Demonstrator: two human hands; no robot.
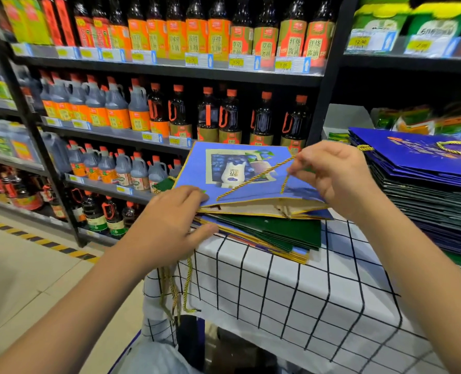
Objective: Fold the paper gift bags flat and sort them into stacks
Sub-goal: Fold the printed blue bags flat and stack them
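here the left hand (167, 225) grips the small pile's (277, 233) edge to steady it, while the right hand (329, 176) pinches the blue bag's (240, 171) gold cord (253, 178) clear for flattening

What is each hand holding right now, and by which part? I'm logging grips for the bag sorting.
The right hand pinches the gold cord handle of the top blue bag. The left hand grips the near left edge of the small pile.
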